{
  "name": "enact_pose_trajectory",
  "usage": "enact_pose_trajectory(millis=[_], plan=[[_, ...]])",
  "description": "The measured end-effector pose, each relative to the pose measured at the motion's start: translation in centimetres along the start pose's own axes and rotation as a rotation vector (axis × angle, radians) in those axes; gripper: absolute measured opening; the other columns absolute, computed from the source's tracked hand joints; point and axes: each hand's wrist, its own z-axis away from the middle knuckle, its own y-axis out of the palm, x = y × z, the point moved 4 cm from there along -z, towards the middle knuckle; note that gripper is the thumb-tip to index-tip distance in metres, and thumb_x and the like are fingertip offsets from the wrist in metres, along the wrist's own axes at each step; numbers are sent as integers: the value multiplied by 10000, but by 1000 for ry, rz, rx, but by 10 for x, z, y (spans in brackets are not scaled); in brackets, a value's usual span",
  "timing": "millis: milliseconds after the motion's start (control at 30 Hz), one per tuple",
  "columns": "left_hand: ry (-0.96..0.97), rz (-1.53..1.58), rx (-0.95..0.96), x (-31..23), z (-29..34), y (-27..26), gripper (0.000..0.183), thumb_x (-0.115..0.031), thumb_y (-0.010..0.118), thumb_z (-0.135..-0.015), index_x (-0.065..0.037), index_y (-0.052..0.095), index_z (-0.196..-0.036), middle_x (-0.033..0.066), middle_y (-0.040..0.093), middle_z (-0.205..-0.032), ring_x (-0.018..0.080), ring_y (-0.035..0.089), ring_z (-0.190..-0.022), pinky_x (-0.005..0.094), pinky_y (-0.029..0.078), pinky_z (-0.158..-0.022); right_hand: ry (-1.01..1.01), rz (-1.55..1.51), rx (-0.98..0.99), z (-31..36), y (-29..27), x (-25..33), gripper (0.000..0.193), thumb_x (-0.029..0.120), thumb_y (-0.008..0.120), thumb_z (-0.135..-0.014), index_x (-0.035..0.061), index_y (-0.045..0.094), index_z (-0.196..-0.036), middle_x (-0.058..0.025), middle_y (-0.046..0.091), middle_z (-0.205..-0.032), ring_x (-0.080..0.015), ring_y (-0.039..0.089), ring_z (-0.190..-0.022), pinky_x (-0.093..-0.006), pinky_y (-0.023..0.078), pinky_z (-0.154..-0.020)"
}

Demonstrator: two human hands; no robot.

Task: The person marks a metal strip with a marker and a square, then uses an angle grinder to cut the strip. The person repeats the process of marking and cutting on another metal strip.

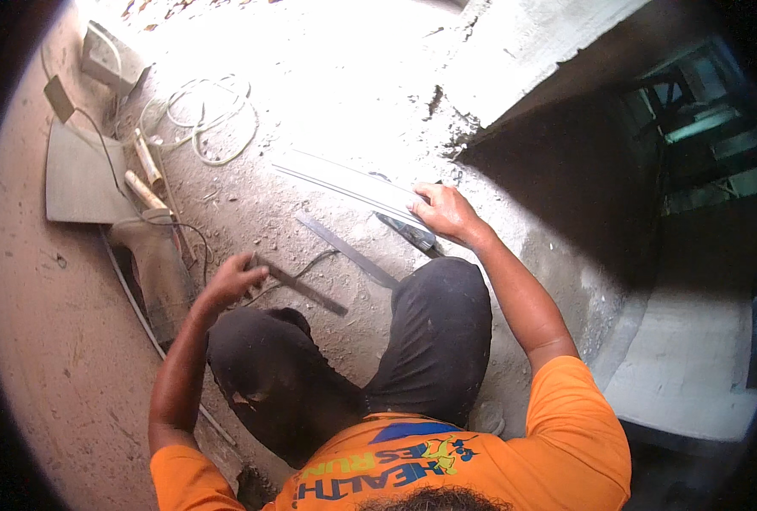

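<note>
reading the clock from the middle of the view, your left hand (242,277) is near nine, fingers curled closed around one end of a dark flat metal bar (306,291). the bar slants from that fist toward four, over the ground between your knees; held by its end, it probably leaves most of its length free and in your sight

your right hand (446,209), at two, is closed in a pinch on the near end of a long white profile (348,186) with lines along its length. the profile lies toward eleven, its far end pointing to ten. the thumb is on the face and the other fingertips are partly hidden, so i cannot tell how hard you press; the hold looks meant to steady that end

just below the profile, a dark tool (408,233) lies partly covered, too hidden to name. a grey metal strip (342,245) slants from there to your right knee (442,294), likely laid there for easy reach

out at ten a pale hose (198,129) rests in loose coils, and at nine what looks like a boot (152,260) lies by the wall side, both apparently set clear of your hands
</note>
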Motion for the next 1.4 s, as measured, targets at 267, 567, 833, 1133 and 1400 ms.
enact_pose_trajectory(millis=[267, 567, 833, 1133, 1400], plan=[[163, -315, -277, 13, -28, 19, 527, -359, 879, -1077, 31, 784, -1419, 288, 817, -1388, 411, 801, -1290, 497, 631, -1098, -8, -502, -14, -13, 35, -26, 429, 301, 735, -1135, -31, 814, -1395, -180, 884, -1235, -284, 844, -1100, -429, 646, -1024], [1001, -784, -772, -276, 19, 19, 331, -271, 852, -1103, -68, 818, -1362, 178, 787, -1502, 360, 826, -1220, 527, 665, -995, -148, -326, -231, -6, -26, 39, 329, 253, 712, -1167, 46, 791, -1410, -246, 856, -1145, -375, 861, -1027, -498, 674, -942], [413, -987, -164, -287, -12, 42, 388, -367, 883, -1087, -129, 797, -1381, 72, 873, -1169, 257, 838, -1014, 496, 696, -873, -538, 152, -276, 41, -44, 39, 377, 187, 705, -1139, 46, 758, -1484, -234, 835, -1275, -399, 818, -1200, -501, 637, -1091], [677, -1049, -460, -249, -2, 77, 339, -298, 895, -1056, -88, 764, -1289, 128, 775, -1184, 344, 799, -1136, 532, 630, -940, -424, -573, -622, 86, -112, 15, 729, -81, 397, -1166, 107, 407, -1870, -266, 645, -1715, -232, 860, -1071, -362, 701, -957], [466, -836, -387, -235, -18, 75, 355, -349, 816, -1112, -63, 740, -1307, 197, 803, -1212, 433, 794, -1162, 567, 621, -976, -858, -792, -1138, 174, -213, 62, 325, 232, 488, -1300, 86, 597, -1569, -284, 700, -1626, -297, 849, -1161, -428, 714, -994]])
